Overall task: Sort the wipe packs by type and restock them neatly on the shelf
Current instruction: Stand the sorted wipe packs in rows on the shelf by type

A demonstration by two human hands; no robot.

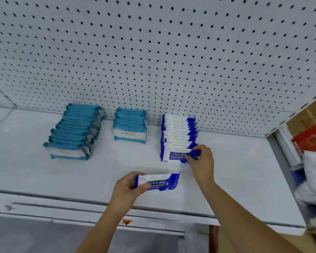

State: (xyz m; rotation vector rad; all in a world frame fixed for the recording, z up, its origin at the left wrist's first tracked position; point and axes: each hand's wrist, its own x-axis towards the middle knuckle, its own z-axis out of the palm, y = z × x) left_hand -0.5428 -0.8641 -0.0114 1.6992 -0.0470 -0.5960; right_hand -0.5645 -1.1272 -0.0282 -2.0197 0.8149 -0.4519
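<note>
Two rows of teal wipe packs stand on the white shelf (235, 161): a long row (75, 132) at the left and a shorter row (130, 125) beside it. To the right is a row of blue-and-white wipe packs (179, 132). My right hand (201, 161) pinches the right end of that row's front pack (177, 157). My left hand (128, 187) grips the left end of a loose blue-and-white wipe pack (161, 181), held flat just above the shelf in front of the row.
A white pegboard (153, 52) backs the shelf. Red and brown cartons (310, 130) stand on the neighbouring shelf at the right, with blurred white packaging (314, 176) below them. The shelf's front rail (80, 209) runs beneath my forearms.
</note>
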